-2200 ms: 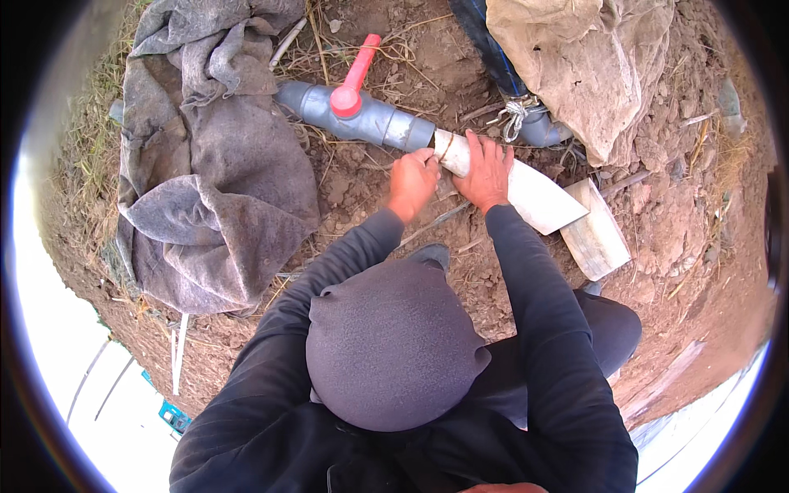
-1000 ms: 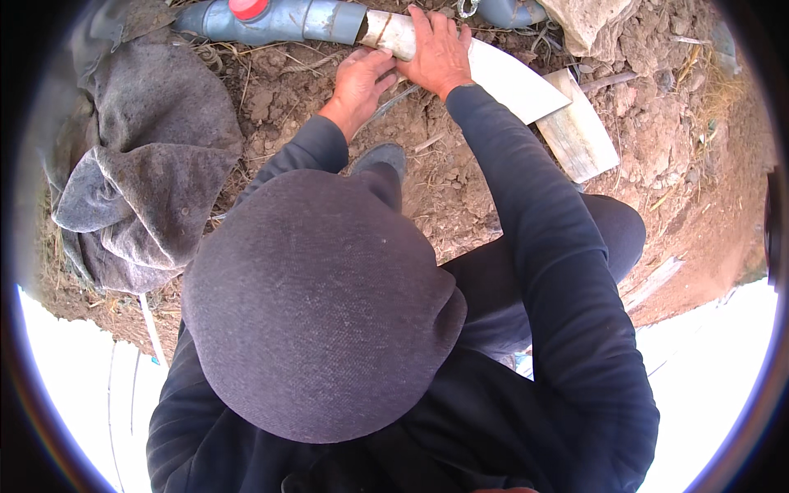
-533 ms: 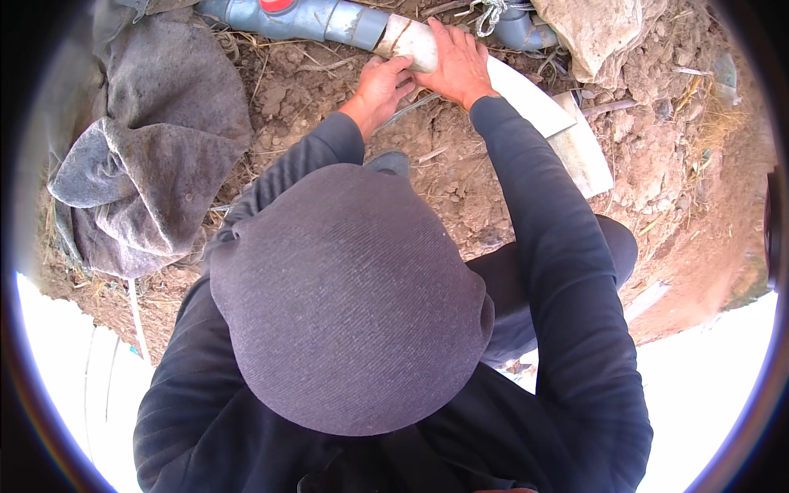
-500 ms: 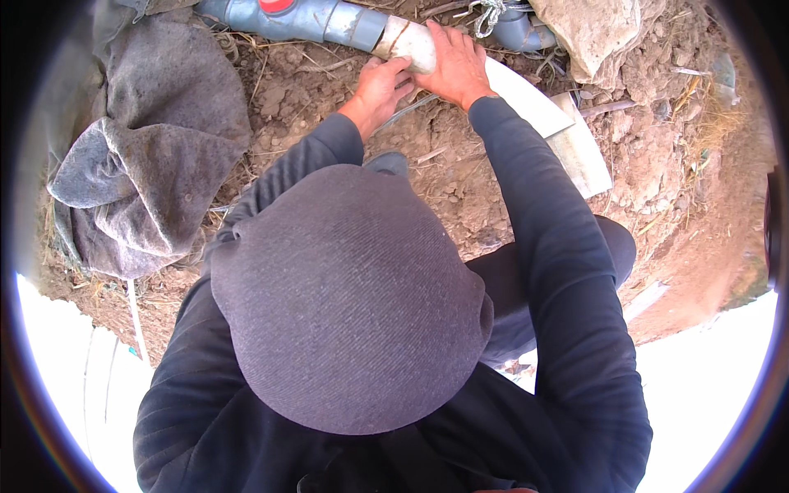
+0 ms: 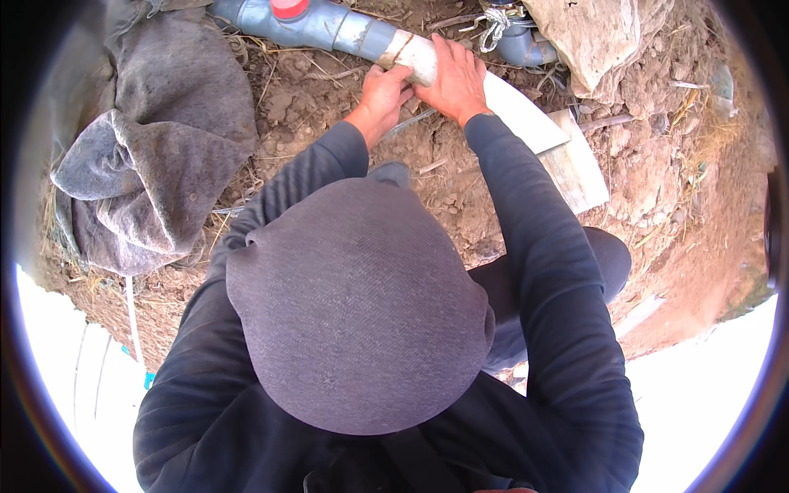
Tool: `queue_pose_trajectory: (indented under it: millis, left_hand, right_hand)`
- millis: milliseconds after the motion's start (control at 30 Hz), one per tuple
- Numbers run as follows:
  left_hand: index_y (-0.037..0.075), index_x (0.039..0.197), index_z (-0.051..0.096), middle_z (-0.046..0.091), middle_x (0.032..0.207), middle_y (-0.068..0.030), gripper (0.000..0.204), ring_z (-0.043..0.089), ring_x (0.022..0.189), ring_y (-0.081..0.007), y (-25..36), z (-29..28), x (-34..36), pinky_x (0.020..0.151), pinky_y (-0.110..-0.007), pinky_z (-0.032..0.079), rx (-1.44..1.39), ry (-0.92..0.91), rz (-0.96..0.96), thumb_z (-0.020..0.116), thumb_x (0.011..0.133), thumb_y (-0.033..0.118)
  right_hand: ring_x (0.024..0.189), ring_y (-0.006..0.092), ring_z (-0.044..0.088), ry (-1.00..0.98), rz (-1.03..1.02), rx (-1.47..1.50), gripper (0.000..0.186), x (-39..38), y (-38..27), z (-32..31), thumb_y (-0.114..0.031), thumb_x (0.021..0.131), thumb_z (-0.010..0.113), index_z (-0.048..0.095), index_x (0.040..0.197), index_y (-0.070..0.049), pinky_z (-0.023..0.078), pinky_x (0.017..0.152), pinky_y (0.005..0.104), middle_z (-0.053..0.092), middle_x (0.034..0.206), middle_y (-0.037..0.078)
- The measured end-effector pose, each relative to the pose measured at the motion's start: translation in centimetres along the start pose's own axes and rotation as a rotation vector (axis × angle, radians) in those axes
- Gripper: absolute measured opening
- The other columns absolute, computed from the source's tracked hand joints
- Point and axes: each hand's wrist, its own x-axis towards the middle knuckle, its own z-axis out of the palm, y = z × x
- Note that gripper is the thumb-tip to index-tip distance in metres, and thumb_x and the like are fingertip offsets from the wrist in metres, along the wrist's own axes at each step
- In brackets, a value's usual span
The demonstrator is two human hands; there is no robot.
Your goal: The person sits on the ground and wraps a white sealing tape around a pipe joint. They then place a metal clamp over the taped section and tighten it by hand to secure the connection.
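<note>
A white hose [image 5: 521,113] covers the end of a blue-grey plastic pipe [image 5: 349,33], with a brownish line running round it near the joint. My right hand [image 5: 454,80] wraps over the hose from above, fingers curled across its far side. Just left of it, my left hand [image 5: 380,100] grips the hose's near edge close to the joint, thumb against the white surface. The two hands nearly touch. To the right, the hose flattens out and passes beside my right forearm, where it folds over onto a dirtier length.
A red cap [image 5: 288,6] tops the pipe's fitting. Grey felt-like cloth [image 5: 177,99] lies heaped at left. A grey elbow pipe [image 5: 526,48] with tied cord [image 5: 494,29] and a pale sack [image 5: 588,37] sit at the far right. Cloddy soil with straw surrounds them.
The whole view has shifted slightly, so the pipe and hose appear a little lower. Both hands keep their grip on the hose, with hardly any change in finger position.
</note>
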Motion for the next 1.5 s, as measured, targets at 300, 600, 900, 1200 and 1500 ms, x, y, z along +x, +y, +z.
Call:
queue_pose_trajectory:
  millis: [300,600,900,1200,1500]
  left_hand:
    - [0.001,0.139,0.052,0.062,0.135,-0.0138,0.042,0.064,0.121,-0.0284,0.2,0.1,0.4,0.102,-0.047,0.051,0.062,0.022,-0.015,0.062,0.099,0.010]
    - [0.001,0.143,0.051,0.062,0.137,-0.0132,0.047,0.062,0.124,-0.0267,1.4,1.3,-0.1,0.102,-0.045,0.050,0.074,-0.103,-0.023,0.064,0.101,0.019]
    - [0.000,0.119,0.072,0.072,0.115,-0.0114,0.028,0.068,0.100,-0.0199,5.0,0.6,-5.9,0.093,-0.036,0.054,0.876,0.084,0.619,0.073,0.096,0.017]
    - [-0.001,0.129,0.068,0.071,0.123,-0.0268,0.051,0.069,0.110,-0.0447,7.9,5.2,-5.0,0.098,-0.050,0.054,1.289,0.041,0.734,0.073,0.086,0.024]
    - [-0.009,0.136,0.063,0.070,0.126,-0.0312,0.053,0.070,0.119,-0.0405,6.6,1.8,-2.7,0.104,-0.042,0.052,1.277,-0.006,0.558,0.066,0.089,0.015]
  right_hand:
    - [0.131,0.0348,0.053,-0.022,0.057,-0.036,0.103,0.2,-0.5,-1.1,-0.047,0.070,0.084,0.044,0.156,-0.007,0.037,0.112,0.0525,0.058,0.140,0.016]
    - [0.127,0.0351,0.055,0.162,0.076,-0.087,0.097,-1.3,-0.7,-1.3,-0.045,0.071,0.085,0.047,0.152,-0.007,0.037,0.110,0.0508,0.061,0.137,0.016]
    - [0.124,0.0346,0.056,0.168,0.029,-0.029,0.081,-2.2,-0.9,-5.1,-0.039,0.072,0.086,0.054,0.141,-0.010,0.038,0.107,0.0517,0.061,0.129,0.013]
    - [0.143,0.0344,0.044,0.056,0.051,-0.033,0.103,-4.3,-1.1,-6.9,-0.037,0.070,0.090,0.040,0.157,-0.013,0.033,0.118,0.0600,0.048,0.151,0.014]
    - [0.152,0.0351,0.035,-0.061,0.087,-0.162,0.119,-3.6,-0.6,-3.6,-0.040,0.070,0.093,0.027,0.167,-0.021,0.024,0.124,0.0665,0.039,0.162,0.014]
